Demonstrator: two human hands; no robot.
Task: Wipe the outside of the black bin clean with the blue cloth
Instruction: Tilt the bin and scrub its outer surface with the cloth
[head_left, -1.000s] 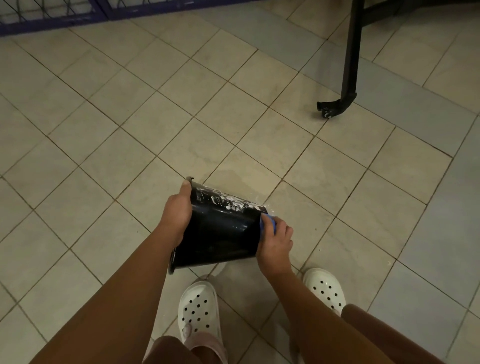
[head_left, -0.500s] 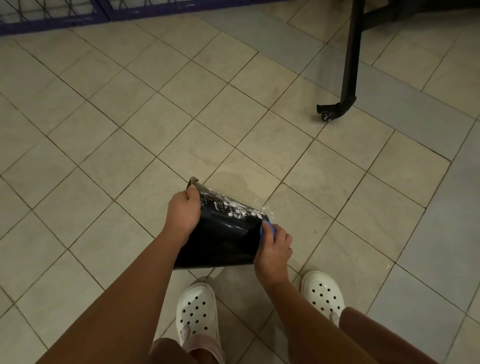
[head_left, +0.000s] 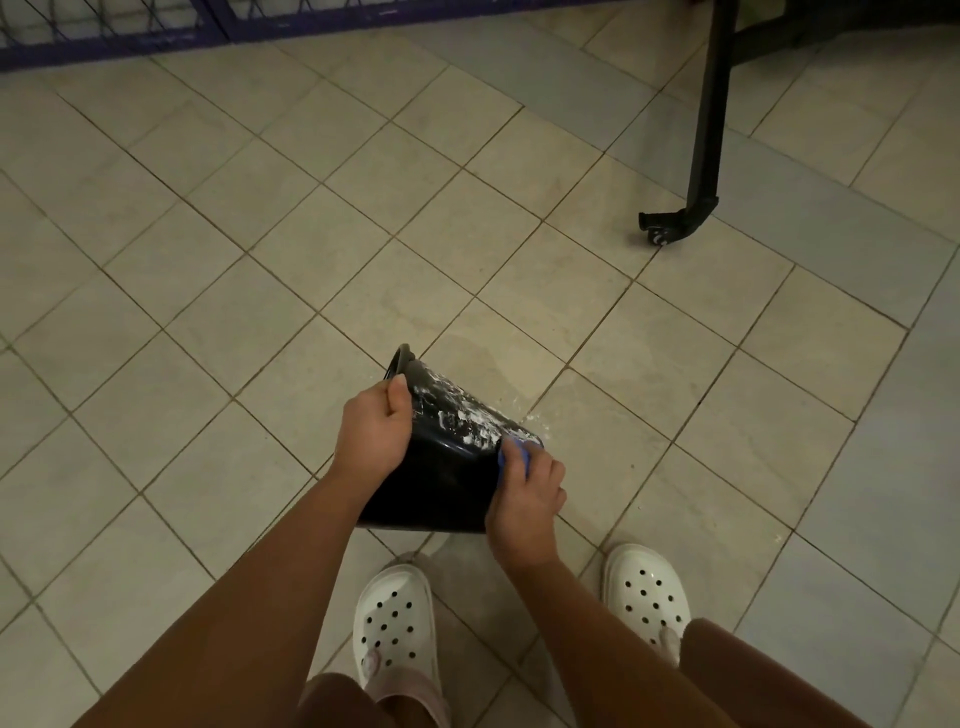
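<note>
Gripping bin (head_left: 441, 483) by rim in left hand (head_left: 371, 434), axis lying left-right, pinching cloth (head_left: 514, 454) at base end in right hand (head_left: 527, 499), beside smears (head_left: 462, 410).

Bin (head_left: 441, 483) lying tilted between the hands: left hand (head_left: 371, 436) on its rim end, right hand (head_left: 527, 499) at its base end, cloth (head_left: 514, 457) between right hand and bin wall. Clogs (head_left: 392, 623) below both hands; frame leg (head_left: 704, 156) well beyond the right hand.

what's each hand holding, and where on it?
Left hand grips the black bin by its wall near the rim. Right hand holds the bunched blue cloth against the bin's base end.
</note>
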